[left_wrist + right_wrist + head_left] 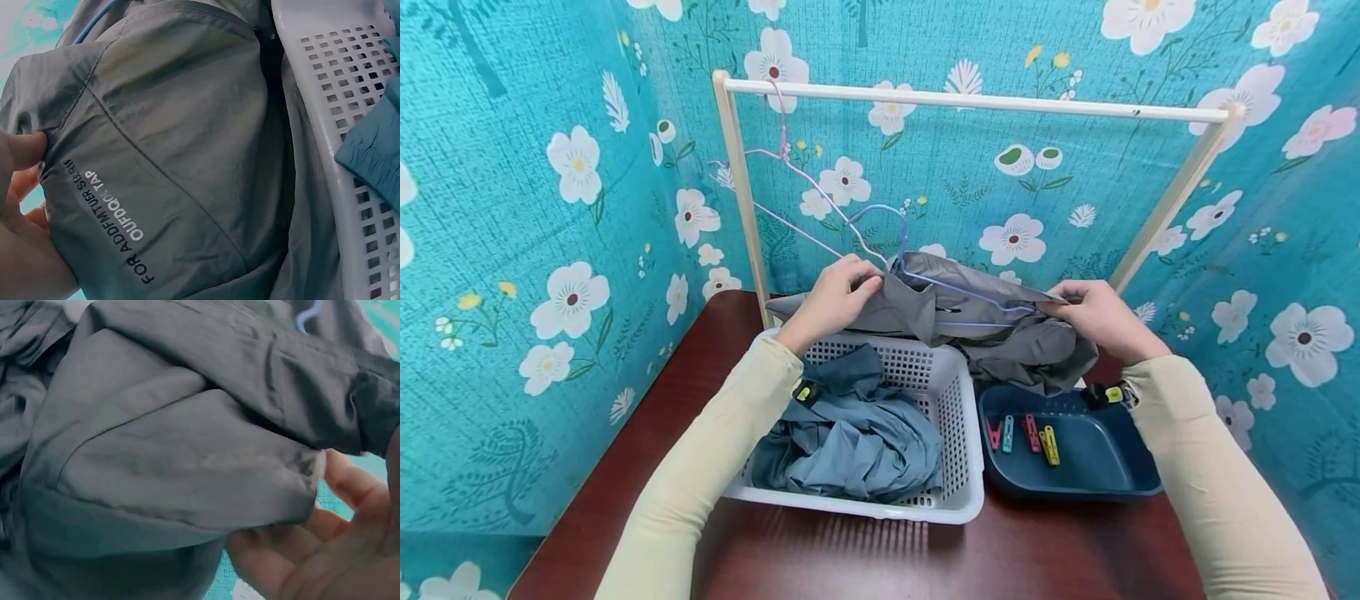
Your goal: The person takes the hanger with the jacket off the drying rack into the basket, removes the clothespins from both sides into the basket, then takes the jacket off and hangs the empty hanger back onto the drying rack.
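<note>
While left hand (833,302) pinches gray garment (912,307), right hand (1101,317) likewise, both curled

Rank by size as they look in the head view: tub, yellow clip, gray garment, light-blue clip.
1. Gray garment
2. Tub, partly hidden by the right wrist
3. Yellow clip and light-blue clip: too alike to rank

Grey garment (175,125) — "FOR", "TAP" — rest unclear
</note>
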`<move>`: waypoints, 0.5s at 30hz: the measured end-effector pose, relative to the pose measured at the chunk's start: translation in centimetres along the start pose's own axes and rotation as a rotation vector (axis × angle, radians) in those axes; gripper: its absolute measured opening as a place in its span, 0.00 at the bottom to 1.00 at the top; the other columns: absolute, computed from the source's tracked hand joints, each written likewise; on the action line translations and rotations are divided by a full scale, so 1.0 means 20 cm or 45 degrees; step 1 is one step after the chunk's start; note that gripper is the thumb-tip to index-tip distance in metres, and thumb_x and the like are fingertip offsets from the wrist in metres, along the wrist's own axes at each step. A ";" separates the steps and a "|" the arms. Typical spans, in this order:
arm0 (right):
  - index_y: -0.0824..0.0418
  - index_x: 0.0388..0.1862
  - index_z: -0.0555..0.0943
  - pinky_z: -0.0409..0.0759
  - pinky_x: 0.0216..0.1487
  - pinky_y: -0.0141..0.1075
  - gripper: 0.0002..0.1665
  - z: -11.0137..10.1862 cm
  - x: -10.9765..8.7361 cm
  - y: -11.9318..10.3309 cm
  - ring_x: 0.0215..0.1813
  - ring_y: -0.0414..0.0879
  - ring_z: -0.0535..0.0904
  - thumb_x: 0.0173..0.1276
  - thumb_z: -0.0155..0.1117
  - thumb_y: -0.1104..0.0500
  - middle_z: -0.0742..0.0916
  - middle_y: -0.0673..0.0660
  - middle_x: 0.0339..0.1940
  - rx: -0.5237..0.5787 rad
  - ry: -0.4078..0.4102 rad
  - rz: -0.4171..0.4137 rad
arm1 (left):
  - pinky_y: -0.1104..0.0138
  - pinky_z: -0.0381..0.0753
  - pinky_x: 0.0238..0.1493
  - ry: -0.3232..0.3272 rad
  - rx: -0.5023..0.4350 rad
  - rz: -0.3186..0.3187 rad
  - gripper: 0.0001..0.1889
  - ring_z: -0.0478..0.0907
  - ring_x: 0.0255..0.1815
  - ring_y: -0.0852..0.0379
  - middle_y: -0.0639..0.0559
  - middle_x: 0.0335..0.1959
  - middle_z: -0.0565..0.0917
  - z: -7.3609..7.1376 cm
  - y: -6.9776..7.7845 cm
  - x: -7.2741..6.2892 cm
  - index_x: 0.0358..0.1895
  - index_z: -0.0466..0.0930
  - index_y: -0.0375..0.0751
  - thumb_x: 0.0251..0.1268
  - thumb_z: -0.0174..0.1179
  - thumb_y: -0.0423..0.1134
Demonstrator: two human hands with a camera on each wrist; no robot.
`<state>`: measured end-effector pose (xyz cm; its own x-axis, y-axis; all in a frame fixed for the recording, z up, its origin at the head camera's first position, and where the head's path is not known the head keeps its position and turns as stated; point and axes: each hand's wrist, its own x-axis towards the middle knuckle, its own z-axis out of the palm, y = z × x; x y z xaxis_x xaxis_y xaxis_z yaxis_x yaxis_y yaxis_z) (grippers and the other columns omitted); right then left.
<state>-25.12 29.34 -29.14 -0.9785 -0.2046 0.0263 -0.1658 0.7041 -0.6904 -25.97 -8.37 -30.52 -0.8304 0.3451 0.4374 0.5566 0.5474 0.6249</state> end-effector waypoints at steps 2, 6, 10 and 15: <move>0.63 0.51 0.75 0.71 0.46 0.45 0.28 -0.01 -0.01 0.00 0.54 0.55 0.69 0.67 0.58 0.41 0.76 0.62 0.54 0.056 -0.041 0.028 | 0.61 0.66 0.35 0.016 -0.012 -0.009 0.11 0.67 0.33 0.53 0.50 0.36 0.75 0.00 -0.01 0.00 0.40 0.82 0.42 0.73 0.50 0.39; 0.64 0.47 0.69 0.75 0.43 0.37 0.24 0.00 -0.01 0.00 0.54 0.50 0.71 0.67 0.62 0.46 0.75 0.58 0.53 0.168 0.040 0.023 | 0.61 0.67 0.35 0.050 -0.026 -0.015 0.10 0.67 0.33 0.53 0.50 0.36 0.75 0.00 -0.02 0.00 0.40 0.83 0.42 0.73 0.51 0.39; 0.61 0.38 0.73 0.76 0.41 0.31 0.13 0.00 -0.02 0.02 0.46 0.42 0.76 0.67 0.64 0.53 0.81 0.48 0.42 0.316 0.154 -0.024 | 0.61 0.67 0.36 0.051 -0.058 0.002 0.10 0.68 0.34 0.53 0.50 0.38 0.76 -0.01 -0.02 0.00 0.41 0.83 0.41 0.73 0.52 0.40; 0.53 0.41 0.81 0.77 0.41 0.36 0.05 -0.01 -0.02 0.05 0.46 0.39 0.76 0.71 0.58 0.56 0.82 0.43 0.41 0.557 -0.035 -0.051 | 0.61 0.68 0.37 0.038 -0.086 0.014 0.10 0.68 0.35 0.54 0.50 0.39 0.77 -0.02 -0.03 0.00 0.42 0.83 0.42 0.73 0.52 0.40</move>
<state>-24.97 30.26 -29.65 -0.9678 -0.2480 0.0439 -0.1298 0.3420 -0.9307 -26.33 -8.92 -30.61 -0.8239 0.3274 0.4626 0.5666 0.4909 0.6618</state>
